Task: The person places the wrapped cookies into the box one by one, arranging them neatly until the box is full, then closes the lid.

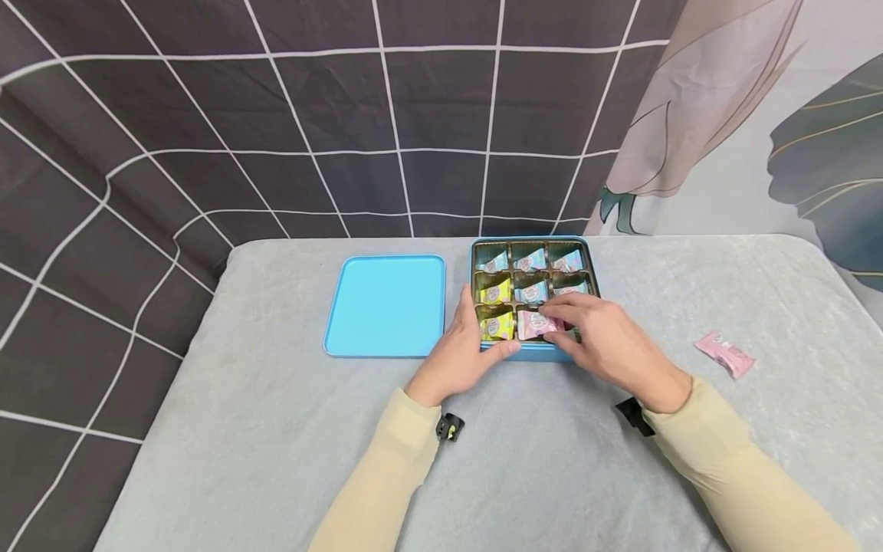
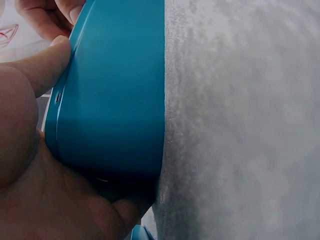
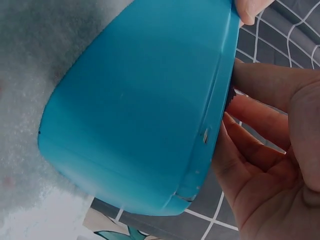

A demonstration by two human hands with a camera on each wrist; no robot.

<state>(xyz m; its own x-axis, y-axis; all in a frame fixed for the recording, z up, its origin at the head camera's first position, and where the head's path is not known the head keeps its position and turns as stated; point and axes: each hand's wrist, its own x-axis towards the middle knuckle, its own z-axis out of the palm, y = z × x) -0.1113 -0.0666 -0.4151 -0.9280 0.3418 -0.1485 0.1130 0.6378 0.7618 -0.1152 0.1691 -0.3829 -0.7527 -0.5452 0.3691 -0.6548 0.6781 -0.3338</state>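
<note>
A blue tin (image 1: 538,353) holds a gold divided tray of wrapped candies. My left hand (image 1: 451,356) holds the tin's front left corner, thumb at the front rim and fingers along the left side. The right hand (image 1: 607,341) reaches over the front right of the tin, thumb and fingers on a pink candy (image 1: 530,325) in the front middle compartment. Yellow candies (image 1: 495,326) lie in the left column's front and middle compartments. Blue candies (image 1: 530,261) fill the back row and others in the middle row. My right hand mostly hides the front right compartment.
A light blue lid (image 1: 386,307) lies flat to the left of the tin. Another pink candy (image 1: 726,354) lies on the grey cloth-covered table (image 1: 276,429) at the right. A dark grid-patterned curtain (image 1: 441,115) hangs behind the table.
</note>
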